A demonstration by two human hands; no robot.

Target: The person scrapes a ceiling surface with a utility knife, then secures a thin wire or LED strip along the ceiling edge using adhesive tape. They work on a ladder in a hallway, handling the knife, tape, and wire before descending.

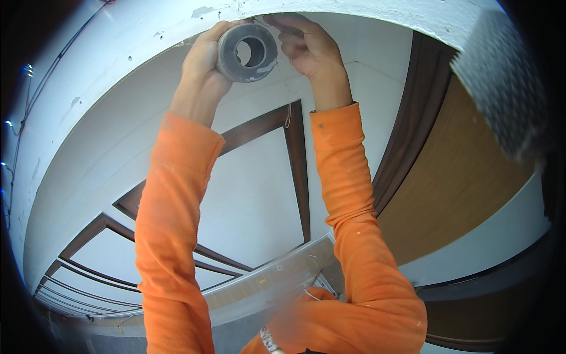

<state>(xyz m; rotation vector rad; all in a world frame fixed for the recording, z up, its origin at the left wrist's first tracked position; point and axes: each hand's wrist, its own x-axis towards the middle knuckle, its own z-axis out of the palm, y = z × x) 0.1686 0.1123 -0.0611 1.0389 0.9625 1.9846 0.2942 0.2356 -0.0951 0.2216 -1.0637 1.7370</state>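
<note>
My left hand [206, 56] grips a grey roll, apparently tape [263, 54], held up at the edge of the white overhead surface [194, 17]. Just right of the roll, my right hand [306, 50] is raised with bent fingers at that edge, closed on something too small to make out. A thin pale wire or cord [288, 112] dangles below it, ending in a loop. Both forearms are in orange sleeves.
Dark wood-framed white panels [247, 177] lie behind my arms. A brown wooden panel [448, 183] is at the right, with a blurred textured grey shape [501, 82] above it. Thin wires [41, 88] run along the white surface at the left.
</note>
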